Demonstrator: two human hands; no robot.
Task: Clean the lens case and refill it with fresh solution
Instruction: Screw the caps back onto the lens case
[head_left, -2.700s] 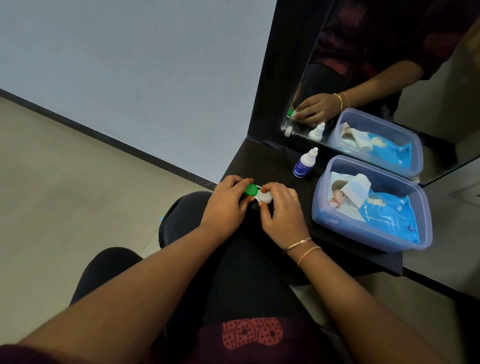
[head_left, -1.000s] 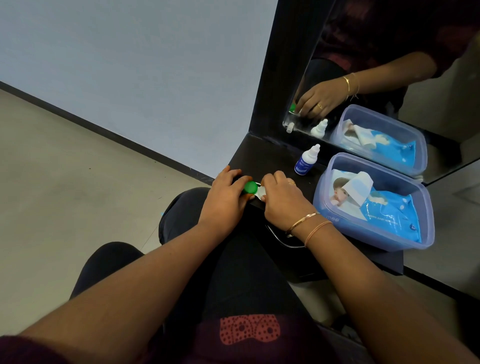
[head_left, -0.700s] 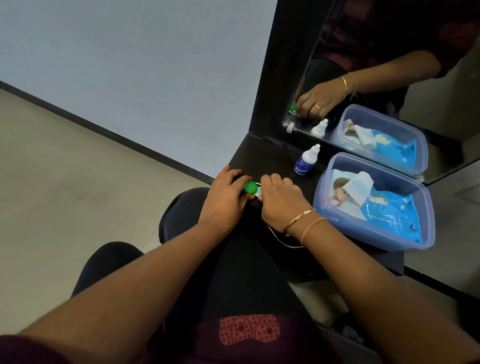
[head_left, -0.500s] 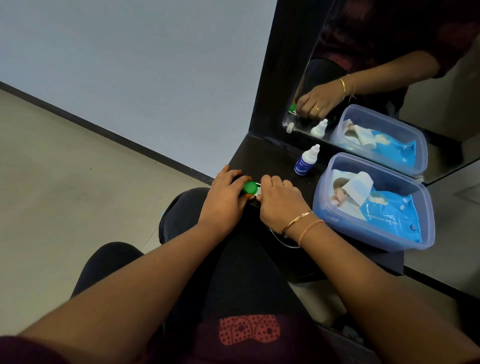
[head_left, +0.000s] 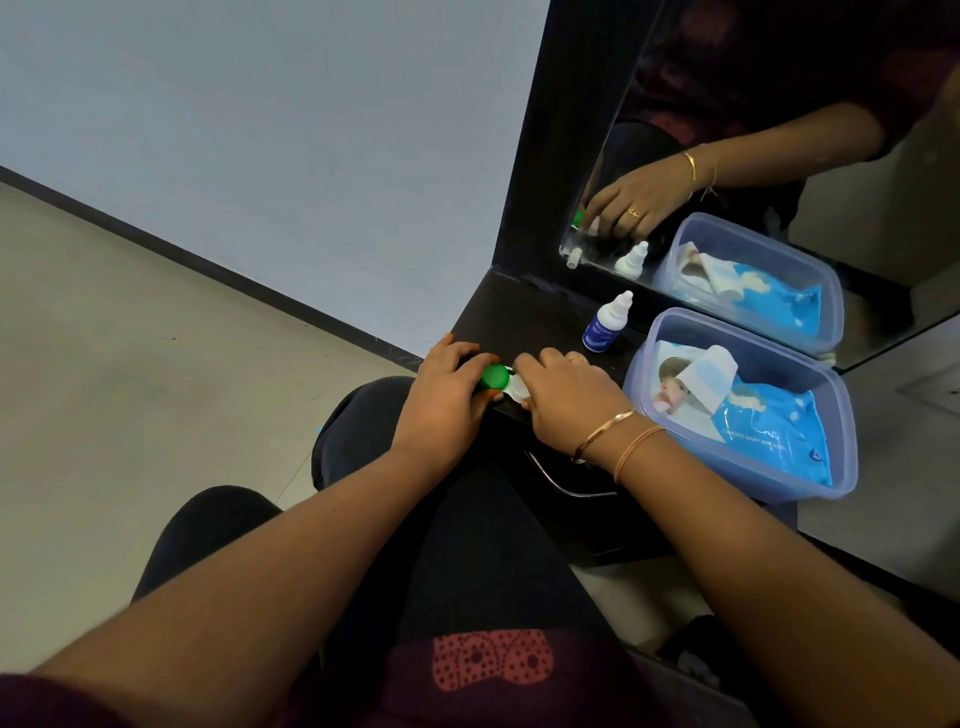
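The lens case (head_left: 511, 386) rests at the front edge of the black dresser shelf (head_left: 519, 317). It has a green cap (head_left: 493, 376) on its left well and a white body. My left hand (head_left: 447, 397) grips the green cap side. My right hand (head_left: 563, 400) covers and holds the white right side, which is mostly hidden under my fingers. The small white solution bottle (head_left: 605, 325) with a blue label stands upright behind my right hand, its cap on.
A translucent blue plastic tub (head_left: 810, 483) with a pack of wet wipes (head_left: 763, 426) sits right of my right hand. A mirror (head_left: 779, 156) behind the shelf reflects the hand, bottle and tub. A drawer handle (head_left: 561, 480) lies below the shelf edge. My knees are underneath.
Both hands have stayed on the lens case at the shelf edge. My right hand has turned over the white side and now covers it more than 2.7 s ago.
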